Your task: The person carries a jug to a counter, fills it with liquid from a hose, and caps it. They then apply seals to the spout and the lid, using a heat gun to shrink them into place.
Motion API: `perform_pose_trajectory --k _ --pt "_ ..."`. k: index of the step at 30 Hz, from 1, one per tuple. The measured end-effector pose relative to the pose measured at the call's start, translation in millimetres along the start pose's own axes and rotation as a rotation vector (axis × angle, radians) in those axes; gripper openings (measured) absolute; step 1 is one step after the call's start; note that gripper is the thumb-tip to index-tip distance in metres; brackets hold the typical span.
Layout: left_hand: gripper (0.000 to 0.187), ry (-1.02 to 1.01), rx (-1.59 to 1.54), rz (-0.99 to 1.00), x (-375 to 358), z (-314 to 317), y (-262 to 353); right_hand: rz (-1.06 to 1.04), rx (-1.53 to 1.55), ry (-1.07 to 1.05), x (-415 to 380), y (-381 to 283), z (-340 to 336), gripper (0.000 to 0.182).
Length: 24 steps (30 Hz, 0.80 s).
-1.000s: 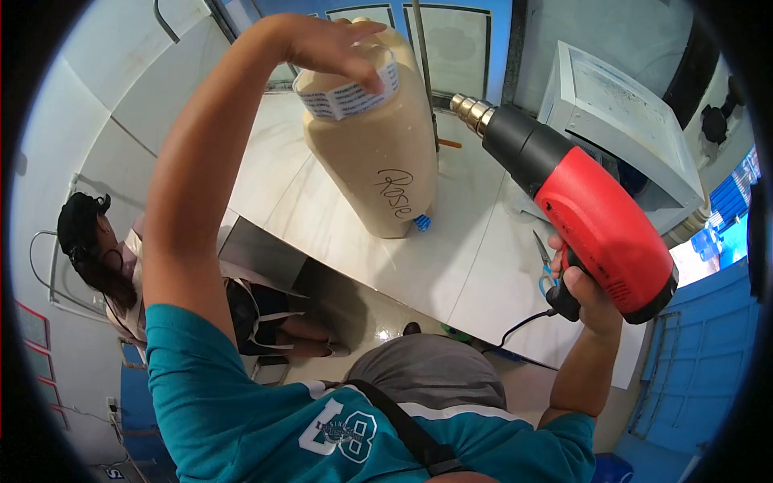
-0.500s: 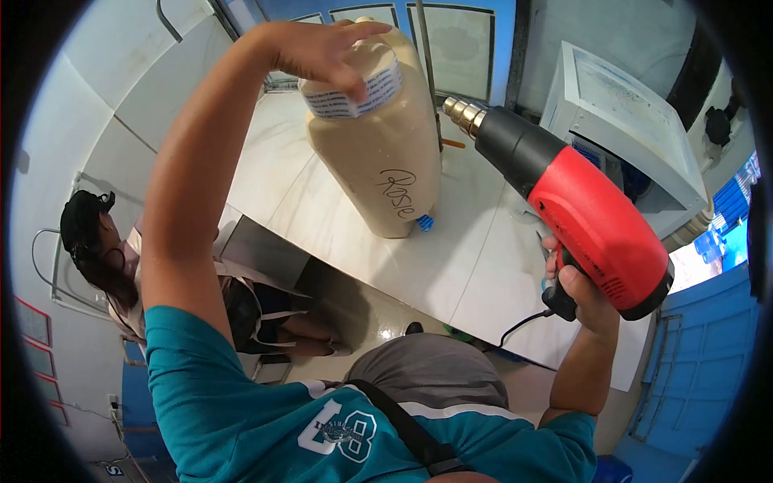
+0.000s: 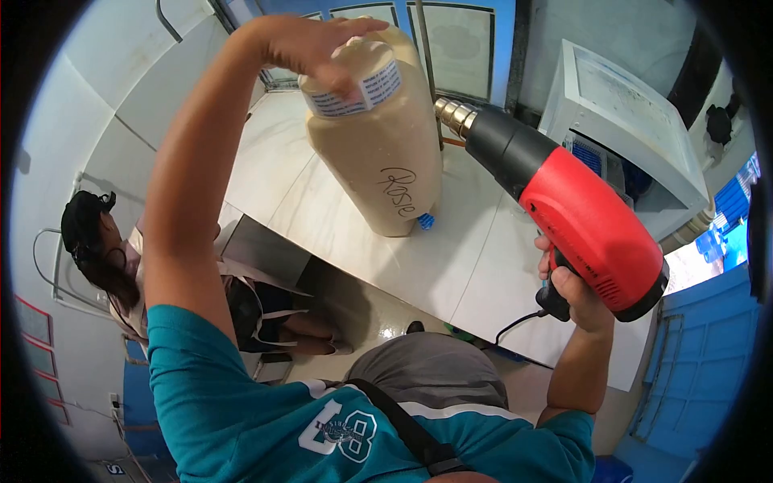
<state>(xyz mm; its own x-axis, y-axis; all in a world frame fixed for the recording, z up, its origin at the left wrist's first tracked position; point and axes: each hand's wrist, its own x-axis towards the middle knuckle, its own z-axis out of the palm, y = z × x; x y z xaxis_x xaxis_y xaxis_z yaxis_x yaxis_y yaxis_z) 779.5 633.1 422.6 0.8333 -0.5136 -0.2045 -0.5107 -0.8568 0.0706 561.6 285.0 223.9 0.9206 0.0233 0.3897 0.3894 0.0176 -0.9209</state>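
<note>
A large cream-coloured jug (image 3: 370, 161) stands upright on the table, with "Rosie" handwritten on its front and a blue tap low at its right. Around its neck runs a printed seal band (image 3: 382, 85), white with blue text. Over the top of the jug is my left hand (image 3: 310, 50), its fingers spread and the thumb side overlapping the band; part of it is smeared by motion. My right hand (image 3: 586, 298) grips the handle of a red and black heat gun (image 3: 592, 225). The metal nozzle points up and left, close to the jug's right side.
The white marble-look table (image 3: 439, 274) carries the jug. A white open-fronted cabinet (image 3: 636, 121) stands at the right with blue things inside. The heat gun's black cord (image 3: 515, 324) crosses the table edge. A person in a black cap (image 3: 84, 217) is at the left.
The heat gun has shifted slightly left, bringing its nozzle closer to the jug. My left hand has moved a little over the band. The jug stays in place.
</note>
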Motion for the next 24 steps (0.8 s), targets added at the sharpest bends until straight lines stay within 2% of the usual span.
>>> perform_pose_trajectory --k 2,3,5,6,8,9,12,14,15,17,18,20,21,23,24 --pt "0.123 0.023 0.059 0.198 5 9 -18 0.02 0.093 -0.01 -1 1 -2 0.03" --pt "0.123 0.022 0.06 0.199 4 7 -13 0.02 0.093 -0.009 -2 3 -2 0.03" --pt "0.122 -0.06 0.041 0.071 4 4 -2 0.028 0.083 -0.017 -2 8 -4 0.034" --pt "0.122 -0.059 0.039 0.069 5 3 5 0.028 0.082 -0.02 -3 10 -6 0.034" --pt "0.122 -0.048 0.065 -0.186 7 3 16 0.034 0.06 -0.06 -3 13 -9 0.036" --pt "0.122 -0.047 0.064 -0.186 6 3 15 0.033 0.059 -0.061 -3 13 -9 0.036" --pt "0.12 0.041 0.113 -0.155 3 6 5 0.05 0.069 -0.063 -5 13 -9 0.037" --pt "0.122 -0.032 0.033 0.141 3 4 -4 0.039 0.051 -0.075 -7 14 -10 0.038" --pt "0.122 -0.033 0.033 0.143 4 4 1 0.04 0.051 -0.073 -8 15 -10 0.038" --pt "0.124 -0.02 0.035 -0.141 9 3 10 0.034 0.06 -0.065 -8 16 -11 0.038" --pt "0.124 -0.02 0.034 -0.142 12 7 7 0.035 0.06 -0.067 -8 16 -10 0.038" --pt "0.121 0.156 0.164 -0.282 22 17 -2 0.009 0.085 -0.05 -8 14 -7 0.039" --pt "0.121 0.156 0.163 -0.282 20 15 -7 0.009 0.085 -0.05 -8 12 -7 0.039" --pt "0.116 0.098 0.141 0.052 11 9 -19 0.013 0.094 -0.042 -9 11 -7 0.038" --pt "0.116 0.095 0.142 0.054 9 8 -17 0.014 0.095 -0.039 -9 11 -7 0.038"
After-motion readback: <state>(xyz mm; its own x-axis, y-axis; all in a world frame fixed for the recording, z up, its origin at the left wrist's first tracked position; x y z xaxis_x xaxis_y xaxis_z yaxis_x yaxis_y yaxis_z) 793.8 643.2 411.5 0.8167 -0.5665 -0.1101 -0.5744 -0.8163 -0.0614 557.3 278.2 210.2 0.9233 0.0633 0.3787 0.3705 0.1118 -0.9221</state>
